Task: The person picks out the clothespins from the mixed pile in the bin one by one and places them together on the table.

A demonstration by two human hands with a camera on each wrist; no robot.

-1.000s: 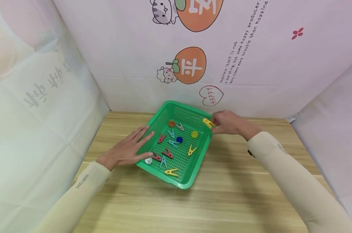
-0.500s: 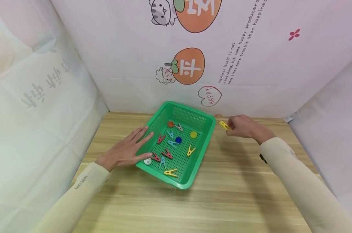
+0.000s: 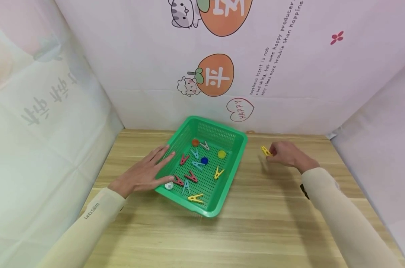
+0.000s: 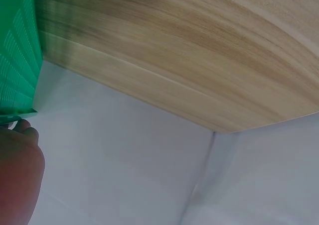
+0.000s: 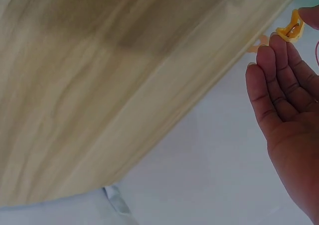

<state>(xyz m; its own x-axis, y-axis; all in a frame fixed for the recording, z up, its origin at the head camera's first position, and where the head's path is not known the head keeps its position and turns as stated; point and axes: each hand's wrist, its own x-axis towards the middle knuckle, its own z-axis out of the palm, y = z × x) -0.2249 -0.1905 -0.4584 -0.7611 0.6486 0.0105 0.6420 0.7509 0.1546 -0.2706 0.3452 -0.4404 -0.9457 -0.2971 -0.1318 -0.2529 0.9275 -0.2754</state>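
Note:
A green plastic basket (image 3: 231,178) sits on the wooden table, turned at an angle. My left hand (image 3: 143,171) rests on its left rim, fingers spread and fairly straight; in the left wrist view that hand (image 4: 19,170) shows partly at the basket's edge. To the right of the basket, my right hand (image 3: 287,153) pinches a yellow clothespin (image 3: 265,150) between thumb and fingertips, above the table. The right wrist view shows this clothespin (image 5: 293,31) at the tips. Inside the basket lie red clothespins (image 3: 191,176), blue ones (image 3: 186,186), yellow ones (image 3: 218,172) and a pale one (image 3: 205,145).
Among the clothespins are an orange cap (image 3: 195,142), a yellow cap (image 3: 221,154), a dark blue cap (image 3: 204,160) and a white round piece (image 3: 169,185) near the left thumb. White printed sheeting (image 3: 155,93) rises behind the wooden table (image 3: 242,230) and on both sides.
My right hand has carried the yellow clothespin from over the basket's far right corner rightward and lower, out over the table. The left hand stays on the rim.

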